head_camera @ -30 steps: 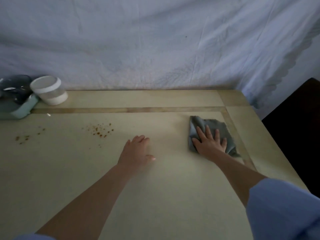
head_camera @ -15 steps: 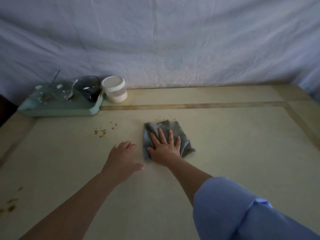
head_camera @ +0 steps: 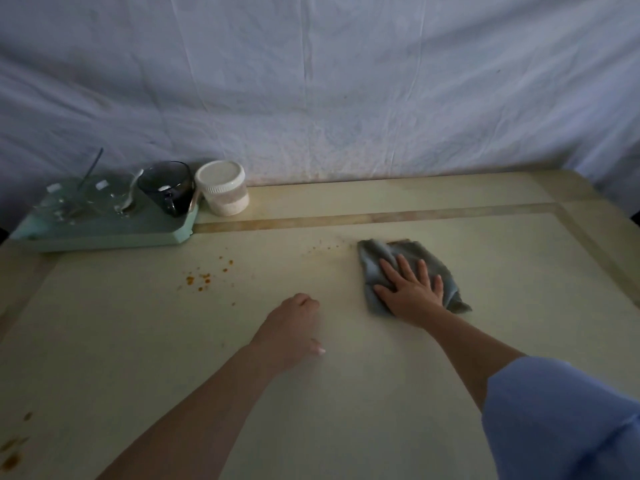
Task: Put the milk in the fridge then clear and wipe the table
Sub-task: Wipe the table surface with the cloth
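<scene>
My right hand point(head_camera: 412, 289) lies flat, fingers spread, pressing a grey-blue cloth point(head_camera: 372, 261) onto the pale yellow table point(head_camera: 346, 393) right of centre. My left hand point(head_camera: 291, 327) rests on the table in front of me, fingers curled under, holding nothing. Orange-brown crumbs point(head_camera: 204, 278) lie scattered to the left of the cloth, with finer specks point(head_camera: 322, 245) just beside its far left corner. More brown stains point(head_camera: 12, 452) mark the near left edge. No milk is in view.
A mint-green tray point(head_camera: 104, 233) at the back left carries a dark glass cup point(head_camera: 168, 188), clear glassware and spoons point(head_camera: 86, 199). A white lidded jar point(head_camera: 223, 188) stands beside it. A pale blue sheet point(head_camera: 311, 81) hangs behind the table.
My right hand swept the cloth leftward toward the crumbs, then back to the right. The view turned left, bringing the tray into sight. My left hand's fingers have curled under.
</scene>
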Demonstrator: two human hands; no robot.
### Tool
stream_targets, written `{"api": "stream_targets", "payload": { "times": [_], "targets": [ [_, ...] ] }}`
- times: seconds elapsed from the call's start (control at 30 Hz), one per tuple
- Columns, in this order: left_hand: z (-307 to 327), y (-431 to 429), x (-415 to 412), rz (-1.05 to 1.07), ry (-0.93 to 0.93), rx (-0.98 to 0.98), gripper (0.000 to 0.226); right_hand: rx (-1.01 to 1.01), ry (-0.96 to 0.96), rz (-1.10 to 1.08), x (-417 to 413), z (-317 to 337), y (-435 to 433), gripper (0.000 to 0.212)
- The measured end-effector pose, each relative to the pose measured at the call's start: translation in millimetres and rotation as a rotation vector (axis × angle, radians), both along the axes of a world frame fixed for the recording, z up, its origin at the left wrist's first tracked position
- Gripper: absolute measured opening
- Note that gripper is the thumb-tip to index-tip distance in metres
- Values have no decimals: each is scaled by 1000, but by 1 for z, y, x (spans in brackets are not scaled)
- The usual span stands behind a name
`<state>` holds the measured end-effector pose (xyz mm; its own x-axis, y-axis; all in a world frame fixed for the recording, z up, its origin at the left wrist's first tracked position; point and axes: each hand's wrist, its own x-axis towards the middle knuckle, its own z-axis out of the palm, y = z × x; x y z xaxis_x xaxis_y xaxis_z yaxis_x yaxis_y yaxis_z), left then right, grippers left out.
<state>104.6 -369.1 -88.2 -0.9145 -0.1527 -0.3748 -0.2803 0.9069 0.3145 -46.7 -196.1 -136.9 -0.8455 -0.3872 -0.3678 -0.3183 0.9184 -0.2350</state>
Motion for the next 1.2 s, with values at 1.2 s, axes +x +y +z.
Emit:
{"api": "stream_targets", "payload": {
  "times": [1.2],
  "targets": [
    [-22, -3, -5, 146, 66, 77, 80, 44, 0, 55, -43, 0, 4, 62]
  ]
}}
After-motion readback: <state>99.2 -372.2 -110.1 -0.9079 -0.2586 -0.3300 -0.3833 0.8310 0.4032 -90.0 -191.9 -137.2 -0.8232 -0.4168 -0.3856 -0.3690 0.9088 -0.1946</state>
